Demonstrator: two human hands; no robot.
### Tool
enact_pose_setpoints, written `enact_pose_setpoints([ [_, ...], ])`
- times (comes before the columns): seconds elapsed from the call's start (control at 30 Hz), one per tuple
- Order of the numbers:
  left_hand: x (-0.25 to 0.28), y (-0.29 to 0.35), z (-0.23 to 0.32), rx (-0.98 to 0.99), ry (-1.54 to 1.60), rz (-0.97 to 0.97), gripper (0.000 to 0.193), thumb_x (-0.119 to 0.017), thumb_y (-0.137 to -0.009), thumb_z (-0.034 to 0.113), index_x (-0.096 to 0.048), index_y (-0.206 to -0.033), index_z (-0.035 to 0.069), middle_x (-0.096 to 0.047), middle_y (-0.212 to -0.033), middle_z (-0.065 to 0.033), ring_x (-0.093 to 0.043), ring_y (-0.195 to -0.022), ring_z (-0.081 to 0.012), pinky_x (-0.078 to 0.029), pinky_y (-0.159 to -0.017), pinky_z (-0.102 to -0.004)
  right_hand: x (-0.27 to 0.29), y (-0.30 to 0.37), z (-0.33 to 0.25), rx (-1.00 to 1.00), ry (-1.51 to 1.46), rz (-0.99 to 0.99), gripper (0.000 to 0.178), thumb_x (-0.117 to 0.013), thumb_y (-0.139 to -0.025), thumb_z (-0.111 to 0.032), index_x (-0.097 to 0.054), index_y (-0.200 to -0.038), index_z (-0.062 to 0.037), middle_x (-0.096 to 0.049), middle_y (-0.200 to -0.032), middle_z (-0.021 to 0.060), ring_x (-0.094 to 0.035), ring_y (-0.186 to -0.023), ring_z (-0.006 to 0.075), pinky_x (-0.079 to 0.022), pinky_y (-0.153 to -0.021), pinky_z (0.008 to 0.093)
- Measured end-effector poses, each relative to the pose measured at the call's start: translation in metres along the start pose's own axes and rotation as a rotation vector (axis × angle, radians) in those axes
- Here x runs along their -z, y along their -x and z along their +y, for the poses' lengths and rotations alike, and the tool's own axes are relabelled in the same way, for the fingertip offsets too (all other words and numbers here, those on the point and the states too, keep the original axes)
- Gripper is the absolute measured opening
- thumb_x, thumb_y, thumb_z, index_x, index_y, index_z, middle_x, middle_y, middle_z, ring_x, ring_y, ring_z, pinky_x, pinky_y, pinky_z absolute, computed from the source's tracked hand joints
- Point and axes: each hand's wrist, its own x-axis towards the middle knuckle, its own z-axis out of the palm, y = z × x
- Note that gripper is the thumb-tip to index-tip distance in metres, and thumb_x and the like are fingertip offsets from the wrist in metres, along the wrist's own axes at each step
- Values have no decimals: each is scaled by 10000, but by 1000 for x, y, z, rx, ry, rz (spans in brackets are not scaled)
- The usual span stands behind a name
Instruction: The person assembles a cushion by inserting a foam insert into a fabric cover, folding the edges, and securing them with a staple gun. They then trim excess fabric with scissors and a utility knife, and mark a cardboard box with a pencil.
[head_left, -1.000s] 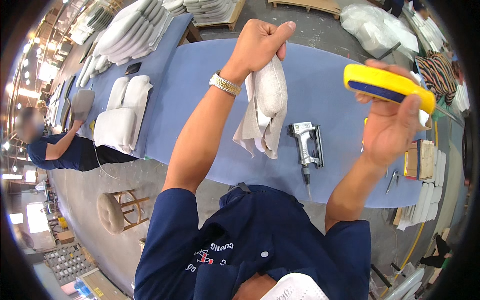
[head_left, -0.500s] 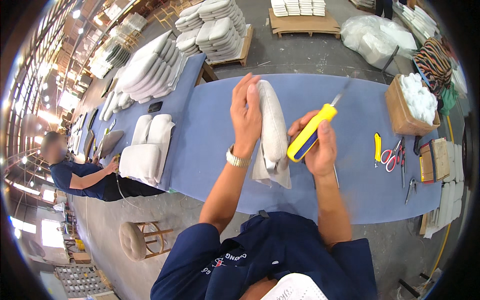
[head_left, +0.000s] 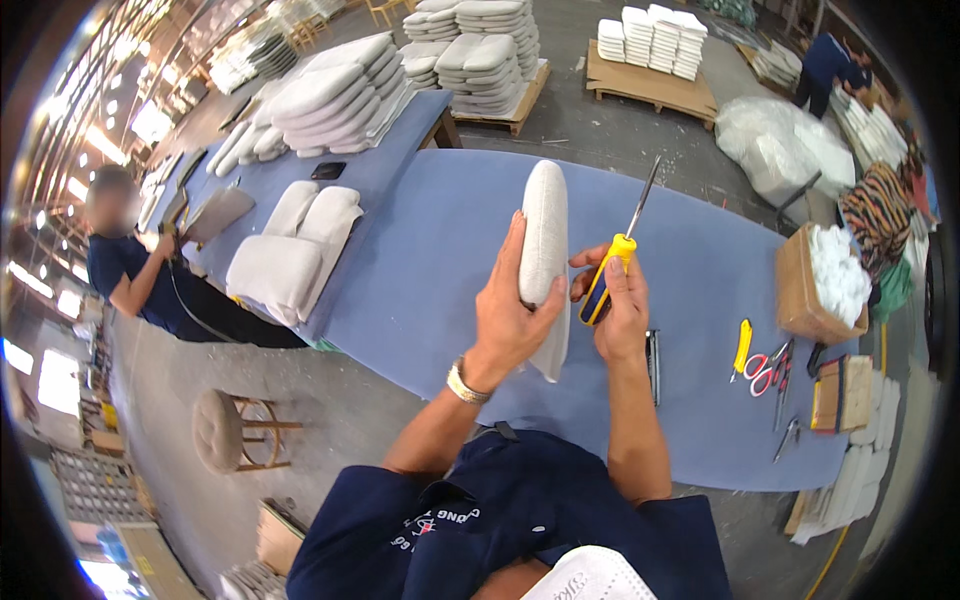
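My left hand (head_left: 512, 318) grips a light grey fabric cushion (head_left: 544, 225) near its lower end, thumb on the near face. The cushion stands on its narrow side above the table, its seamed edge toward me and a loose flap of cloth hanging below. In my right hand (head_left: 622, 318) is a screwdriver (head_left: 615, 265) with a yellow and dark blue handle, its metal shaft pointing up and away. The fingers of that hand come close to the cushion's right side; whether they touch it I cannot tell.
On the blue table (head_left: 450, 240) lie a yellow utility knife (head_left: 742, 346), red-handled scissors (head_left: 764, 372) and pliers (head_left: 788, 440). A cardboard box (head_left: 797, 283) holds white stuffing. More cushions (head_left: 275, 270) lie on the left table, where another person (head_left: 150, 270) works. A stool (head_left: 218, 430) stands lower left.
My left hand has gone from the cushion's upper end to its lower part, and the cushion is turned more upright. The screwdriver points more steeply upward. The whole view has shifted.
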Motion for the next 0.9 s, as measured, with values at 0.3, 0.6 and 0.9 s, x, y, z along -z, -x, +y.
enact_pose_setpoints([
  [0.3, 32, -4, 10, -222, -112, -166, 625, -696, -911, 111, -470, -1480, -13, -609, -1380, -249, -655, -1210, -331, -534, -992, -402, -9, -63, -49, 330, 653, -150, 275, -523, -1057, -147, -588, -1302, -40, -697, -1225, 87, -636, -1029, 105, -526, -868, 302],
  [0.6, -10, -10, 31, -93, -42, -155, 481, -604, -1021, 212, -534, -1436, -19, -640, -1363, -194, -645, -1196, -296, -508, -1004, -385, 7, -76, -21, 640, 920, 121, 292, -745, -804, -272, -630, -955, -51, -652, -873, 169, -615, -889, 403, -459, -860, 488],
  [0.9, -43, -25, 35, -347, -140, -278, 436, -604, -1009, 184, -569, -1413, 25, -601, -1434, -161, -566, -1322, -340, -358, -1161, -495, 43, -67, -58, 480, 945, 241, 275, -719, -830, -283, -617, -917, -44, -646, -798, 194, -627, -789, 434, -478, -693, 493],
])
